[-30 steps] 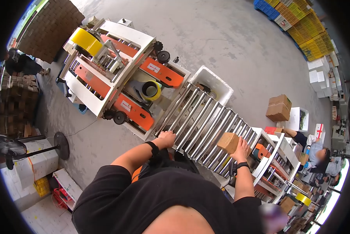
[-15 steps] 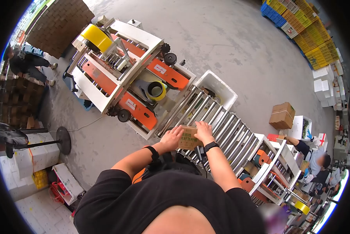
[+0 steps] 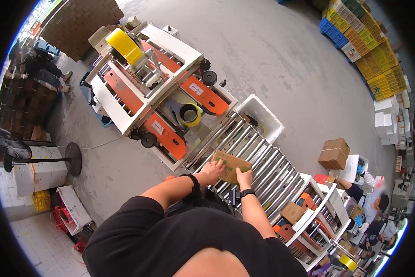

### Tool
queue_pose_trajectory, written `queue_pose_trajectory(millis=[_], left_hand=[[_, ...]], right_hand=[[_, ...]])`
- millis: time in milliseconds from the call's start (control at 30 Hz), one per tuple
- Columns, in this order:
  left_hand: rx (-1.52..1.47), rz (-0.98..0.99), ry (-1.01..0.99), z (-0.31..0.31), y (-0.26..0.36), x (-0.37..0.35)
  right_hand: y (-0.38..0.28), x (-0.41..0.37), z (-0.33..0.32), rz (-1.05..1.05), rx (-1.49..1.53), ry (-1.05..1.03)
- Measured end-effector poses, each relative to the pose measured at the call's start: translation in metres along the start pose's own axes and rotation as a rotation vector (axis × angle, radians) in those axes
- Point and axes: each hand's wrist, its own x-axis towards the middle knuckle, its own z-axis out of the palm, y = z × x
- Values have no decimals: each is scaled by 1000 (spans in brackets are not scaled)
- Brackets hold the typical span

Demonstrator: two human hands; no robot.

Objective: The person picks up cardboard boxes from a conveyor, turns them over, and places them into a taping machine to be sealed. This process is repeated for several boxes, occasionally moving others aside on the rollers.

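Observation:
A small cardboard box (image 3: 234, 165) with green print is between my hands, over the roller conveyor (image 3: 268, 166). My left hand (image 3: 210, 172) holds its left side, fingers curled over the edge. At the lower right corner my right hand (image 3: 244, 178) grips the box, thumb on the face towards me. The box sits at a slant to the rollers. Just beyond it stands a taping machine (image 3: 138, 83) with orange side plates and a big yellow tape roll (image 3: 125, 46).
A white foam bin (image 3: 268, 119) stands behind the conveyor. To the right, another machine (image 3: 316, 221) has a cardboard box (image 3: 292, 213) at its infeed. A strapped carton (image 3: 334, 153) lies on the floor near a person (image 3: 373, 198). A black fan (image 3: 72, 159) stands left.
The box has turned and tipped, showing more of its broad face. My right hand has slid from its upper right corner to the lower right. Another box now shows by the right machine.

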Motion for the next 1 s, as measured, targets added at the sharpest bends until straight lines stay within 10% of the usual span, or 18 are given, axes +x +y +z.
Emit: queue_pose_trajectory(millis=[267,467,800,1000], left_hand=[[249,144,74,12,-18,-20],[215,91,-12,14,-14,-21],[-41,-219,126,4,-44,-23],[-133,-363,113,-3,-63,-33]], right_hand=[[16,7,4,-94,216,-57],[15,-26,-5,403,741,-390],[-18,57,78,-169,362,135],[-120,45,57,-450,210,62]])
